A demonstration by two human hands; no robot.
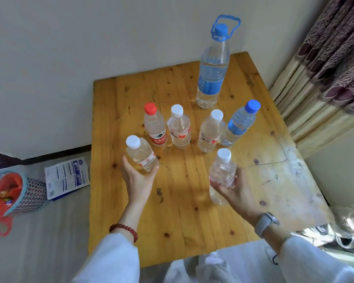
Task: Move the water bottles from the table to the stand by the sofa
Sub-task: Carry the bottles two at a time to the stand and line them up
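Note:
Several water bottles are over the wooden table (192, 221). My left hand (138, 178) grips a small white-capped bottle (140, 154), tilted above the table. My right hand (231, 188) holds another white-capped bottle (222, 174) near the table's middle. Standing behind them are a red-capped bottle (154, 125), two white-capped bottles (179, 127) (211, 133), and a blue-capped bottle (239, 123). A tall bottle with a blue carry handle (213, 66) stands at the back. The stand and sofa are out of view.
A wall runs behind the table, with a patterned curtain (331, 64) at the right. On the floor at the left lie a printed packet (66, 178) and a patterned basket with an orange bag (14, 193). Shiny plastic wrapping (347, 231) sits at the lower right.

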